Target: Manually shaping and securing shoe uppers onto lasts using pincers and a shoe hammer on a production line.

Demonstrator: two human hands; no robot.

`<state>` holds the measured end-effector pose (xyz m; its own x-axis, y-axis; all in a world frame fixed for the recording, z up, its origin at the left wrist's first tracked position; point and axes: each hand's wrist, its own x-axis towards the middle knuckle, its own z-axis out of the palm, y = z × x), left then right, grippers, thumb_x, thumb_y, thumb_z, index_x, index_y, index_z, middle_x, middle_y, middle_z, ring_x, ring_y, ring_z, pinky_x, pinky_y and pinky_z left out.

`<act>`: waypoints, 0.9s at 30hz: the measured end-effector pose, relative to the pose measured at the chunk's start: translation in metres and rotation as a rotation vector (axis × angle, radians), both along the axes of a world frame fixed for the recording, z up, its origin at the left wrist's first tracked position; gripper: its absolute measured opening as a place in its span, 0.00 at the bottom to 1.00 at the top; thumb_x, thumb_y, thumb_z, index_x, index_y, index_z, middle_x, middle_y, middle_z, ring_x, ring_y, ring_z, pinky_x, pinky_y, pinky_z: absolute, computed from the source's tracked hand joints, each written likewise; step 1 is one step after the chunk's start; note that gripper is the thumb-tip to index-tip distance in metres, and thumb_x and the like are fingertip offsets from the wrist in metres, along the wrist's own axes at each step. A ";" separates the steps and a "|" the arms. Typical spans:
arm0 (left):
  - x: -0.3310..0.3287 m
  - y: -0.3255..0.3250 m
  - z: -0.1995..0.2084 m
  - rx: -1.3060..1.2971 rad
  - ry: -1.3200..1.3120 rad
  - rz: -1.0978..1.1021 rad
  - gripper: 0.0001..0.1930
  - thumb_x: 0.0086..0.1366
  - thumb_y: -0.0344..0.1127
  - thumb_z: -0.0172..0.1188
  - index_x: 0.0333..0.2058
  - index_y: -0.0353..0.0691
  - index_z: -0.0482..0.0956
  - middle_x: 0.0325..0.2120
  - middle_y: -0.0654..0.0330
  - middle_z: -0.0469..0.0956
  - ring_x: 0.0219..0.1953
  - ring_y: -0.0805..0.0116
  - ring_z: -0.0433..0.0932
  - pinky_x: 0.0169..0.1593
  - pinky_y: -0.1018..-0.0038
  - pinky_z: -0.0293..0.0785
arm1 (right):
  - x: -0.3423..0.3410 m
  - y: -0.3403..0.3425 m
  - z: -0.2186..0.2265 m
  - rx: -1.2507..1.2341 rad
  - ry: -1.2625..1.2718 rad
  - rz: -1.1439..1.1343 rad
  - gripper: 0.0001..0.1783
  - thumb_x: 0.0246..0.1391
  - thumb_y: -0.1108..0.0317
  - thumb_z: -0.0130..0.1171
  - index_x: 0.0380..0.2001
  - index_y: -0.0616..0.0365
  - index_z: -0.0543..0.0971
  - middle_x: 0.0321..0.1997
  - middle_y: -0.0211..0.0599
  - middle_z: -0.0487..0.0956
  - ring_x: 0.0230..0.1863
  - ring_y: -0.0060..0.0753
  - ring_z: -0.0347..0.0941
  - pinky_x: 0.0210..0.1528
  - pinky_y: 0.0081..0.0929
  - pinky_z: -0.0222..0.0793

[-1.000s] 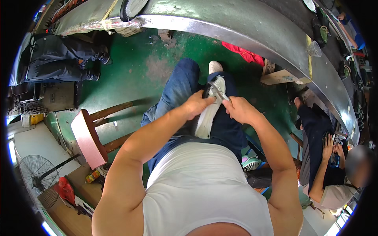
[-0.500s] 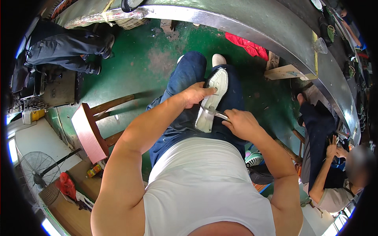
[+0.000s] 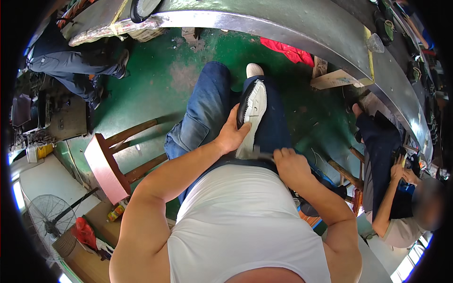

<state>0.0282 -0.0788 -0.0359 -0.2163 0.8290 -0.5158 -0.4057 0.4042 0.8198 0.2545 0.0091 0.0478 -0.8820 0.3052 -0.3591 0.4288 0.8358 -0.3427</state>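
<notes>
From the head camera, we lay the white-soled shoe (image 3: pixel 251 115) sole-up along our right thigh, so the lap braces it. Our left hand (image 3: pixel 231 136) clasps its side to steady it, while our right hand (image 3: pixel 289 162) closes around a small metal tool (image 3: pixel 258 152) touching the heel end.

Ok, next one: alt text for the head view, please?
A seated person holds a white-soled shoe on their lap, left hand gripping its side and right hand pressing a small metal tool to its heel end. A wooden stool stands on the green floor to their left.
</notes>
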 end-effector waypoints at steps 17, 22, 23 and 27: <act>0.000 -0.017 -0.001 -0.109 0.383 -0.194 0.51 0.66 0.38 0.62 0.72 0.34 0.31 0.69 0.39 0.52 0.71 0.52 0.55 0.71 0.67 0.53 | -0.069 0.052 -0.034 -0.555 0.365 -0.413 0.21 0.70 0.55 0.45 0.32 0.65 0.73 0.23 0.42 0.78 0.26 0.41 0.78 0.32 0.36 0.72; -0.029 -0.029 0.025 0.035 0.107 0.059 0.41 0.68 0.32 0.60 0.72 0.31 0.45 0.67 0.47 0.62 0.67 0.61 0.63 0.69 0.70 0.59 | -0.039 0.051 -0.030 -0.682 0.366 -0.596 0.21 0.71 0.57 0.45 0.31 0.64 0.74 0.23 0.39 0.79 0.23 0.32 0.77 0.29 0.31 0.72; -0.031 -0.026 0.041 0.125 -0.019 0.152 0.40 0.69 0.32 0.60 0.72 0.33 0.45 0.66 0.50 0.63 0.65 0.64 0.65 0.66 0.70 0.62 | -0.026 0.048 -0.033 -0.707 0.334 -0.637 0.20 0.70 0.58 0.46 0.31 0.64 0.74 0.23 0.38 0.78 0.23 0.31 0.78 0.29 0.30 0.72; -0.056 0.010 0.130 0.461 -0.572 0.216 0.30 0.75 0.46 0.51 0.68 0.38 0.58 0.60 0.53 0.71 0.59 0.61 0.75 0.61 0.63 0.73 | -0.011 0.028 -0.013 -0.263 -0.022 -0.309 0.19 0.62 0.51 0.56 0.35 0.58 0.77 0.33 0.49 0.81 0.38 0.53 0.80 0.41 0.47 0.75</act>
